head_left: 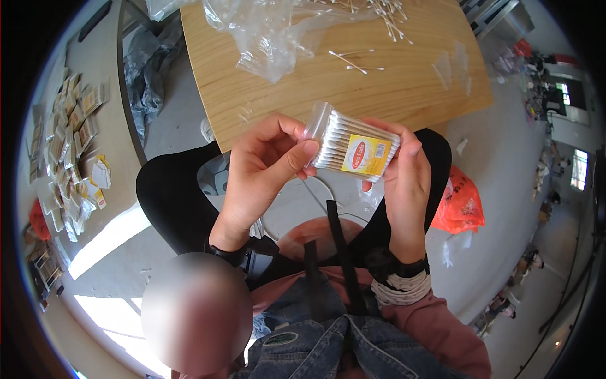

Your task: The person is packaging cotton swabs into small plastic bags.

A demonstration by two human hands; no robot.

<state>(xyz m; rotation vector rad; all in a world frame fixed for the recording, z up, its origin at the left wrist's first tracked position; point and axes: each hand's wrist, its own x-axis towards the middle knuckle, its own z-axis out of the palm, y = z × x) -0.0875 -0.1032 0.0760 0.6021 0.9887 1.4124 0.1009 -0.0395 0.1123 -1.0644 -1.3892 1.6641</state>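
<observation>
A clear plastic bag packed with cotton swabs hangs in the air above my lap, just off the near edge of the wooden table. Its front carries a yellow label with a red oval. My left hand pinches the bag's flat top end between thumb and fingers. At the other end, my right hand supports the bag, fingers behind it and thumb along its edge. The swabs lie side by side in the bag. Some fingers of both hands are hidden behind it.
Loose cotton swabs lie on the table, with more in a pile at its far edge. Crumpled clear plastic covers the far left. Many filled swab packs sit on another table at left. A red plastic bag rests on the floor at right.
</observation>
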